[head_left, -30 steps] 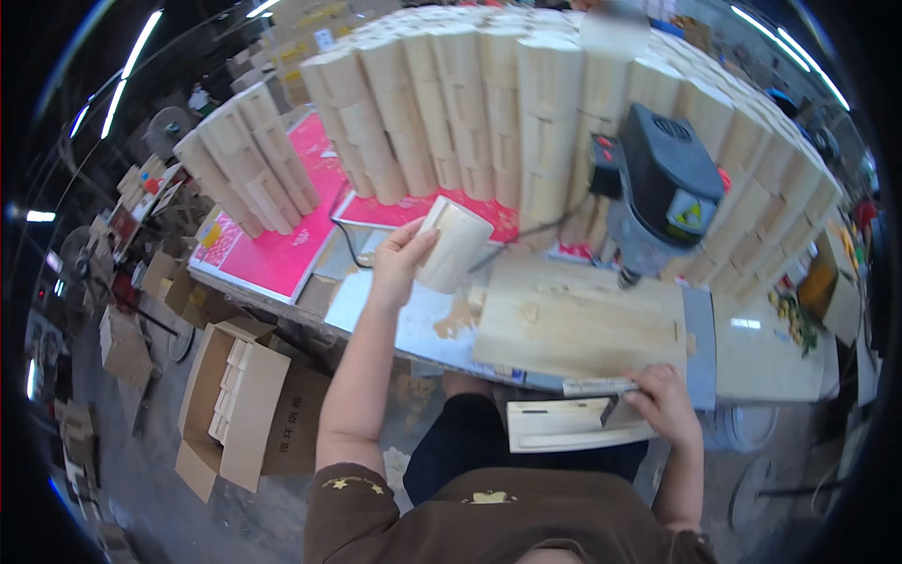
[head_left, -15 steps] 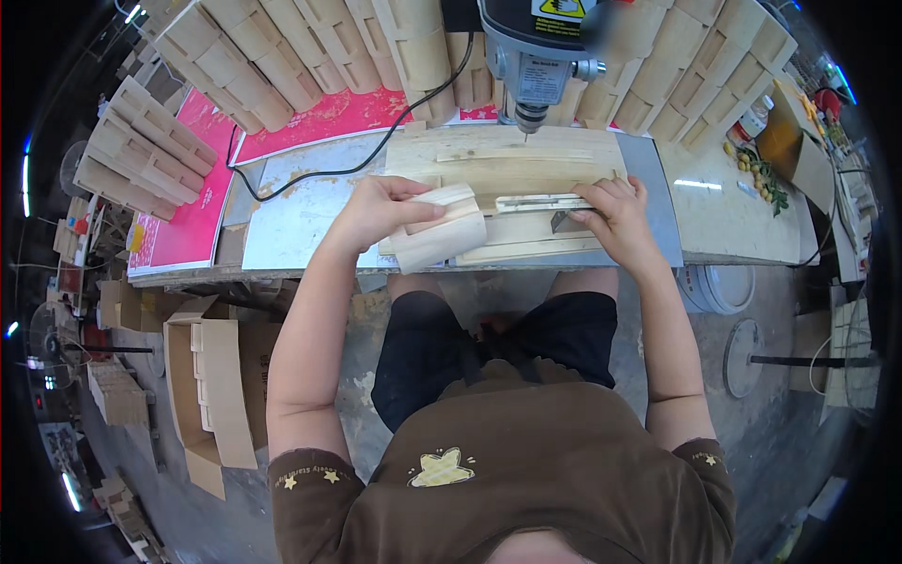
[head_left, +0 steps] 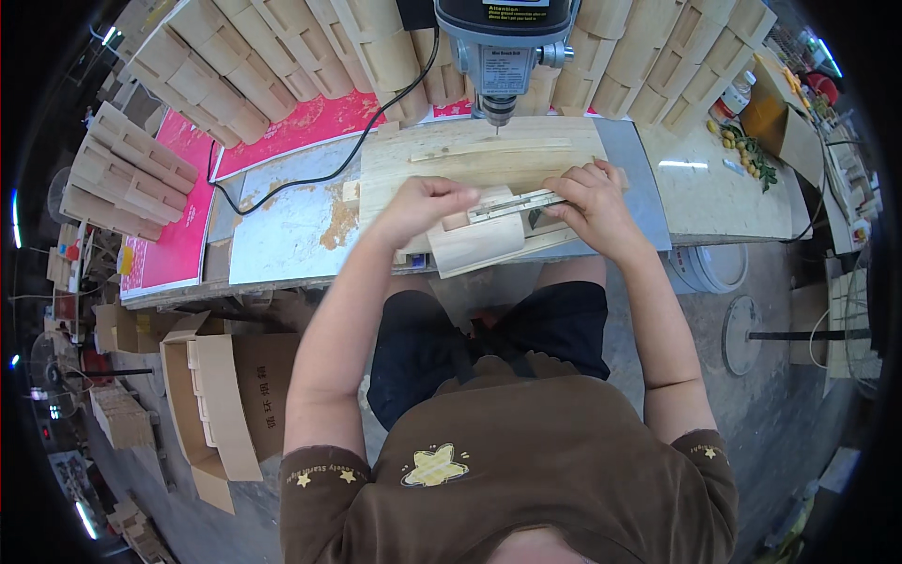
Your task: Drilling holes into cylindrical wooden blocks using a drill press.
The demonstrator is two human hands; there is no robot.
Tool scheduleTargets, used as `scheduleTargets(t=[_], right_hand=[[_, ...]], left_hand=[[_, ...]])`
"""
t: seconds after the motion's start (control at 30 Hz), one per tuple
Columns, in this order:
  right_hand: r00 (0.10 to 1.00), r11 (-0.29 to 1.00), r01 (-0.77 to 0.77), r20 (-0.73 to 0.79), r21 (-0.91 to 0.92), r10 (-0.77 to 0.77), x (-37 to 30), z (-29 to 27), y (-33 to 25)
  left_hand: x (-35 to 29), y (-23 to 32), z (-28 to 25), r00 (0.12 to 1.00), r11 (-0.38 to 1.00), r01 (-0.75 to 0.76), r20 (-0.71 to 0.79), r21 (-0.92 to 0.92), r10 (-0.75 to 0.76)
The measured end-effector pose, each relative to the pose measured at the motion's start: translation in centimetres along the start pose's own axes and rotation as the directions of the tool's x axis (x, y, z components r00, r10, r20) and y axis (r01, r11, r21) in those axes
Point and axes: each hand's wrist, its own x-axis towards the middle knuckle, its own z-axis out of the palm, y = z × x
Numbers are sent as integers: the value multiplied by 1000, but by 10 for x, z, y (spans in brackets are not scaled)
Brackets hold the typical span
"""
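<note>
A rounded wooden block [head_left: 479, 246] with a groove along its top lies tilted near the bench's front edge. My right hand [head_left: 594, 209] grips a narrow pale slotted strip [head_left: 515, 205] between thumb and fingers. Its left end lies over the block's groove. A small dark tab shows below the strip, close to my right fingertips. My left hand [head_left: 427, 209] is over the block's left end, thumb and forefinger pressed together. Whether anything is between them is hidden. Under both hands lies a flat wooden board [head_left: 395, 155].
A small bench drill [head_left: 498, 80] stands behind the board, bit pointing down. Its black cable [head_left: 357, 155] curves across the bench at left. Rows of grooved wooden pieces [head_left: 202, 80] stand at the back. An open cardboard box [head_left: 244, 404] is on the floor at left; a white bucket [head_left: 709, 268] at right.
The block has moved right, beneath the strip, and the strip now overlaps its groove. My left hand has shifted right and loosened its hold on the block's side. The view has shifted slightly.
</note>
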Motion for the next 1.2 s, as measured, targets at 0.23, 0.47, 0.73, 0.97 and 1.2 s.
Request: scheduleTargets(t=[0.23,0.47,0.73,0.97,1.2], right_hand=[[994,999,-27,-105,-25,24,-12,1,-4],[908,937,-326,-234,130,348,-40,28,13],[894,906,-389,-305,-168,328,-2,39,38],[855,899,-431,-287,72,433,23,58,40],[847,846,-485,-120,222,517,33,31,26]], left_hand=[[0,-34,57,425,882,-454,-840,125,338],[-45,-59,98,501,700,-331,-511,633,699],[10,-51,62,621,780,-266,-518,567,588],[29,-61,21,604,727,-168,-513,666,610],[27,-63,6,654,691,-134,-461,710,600]])
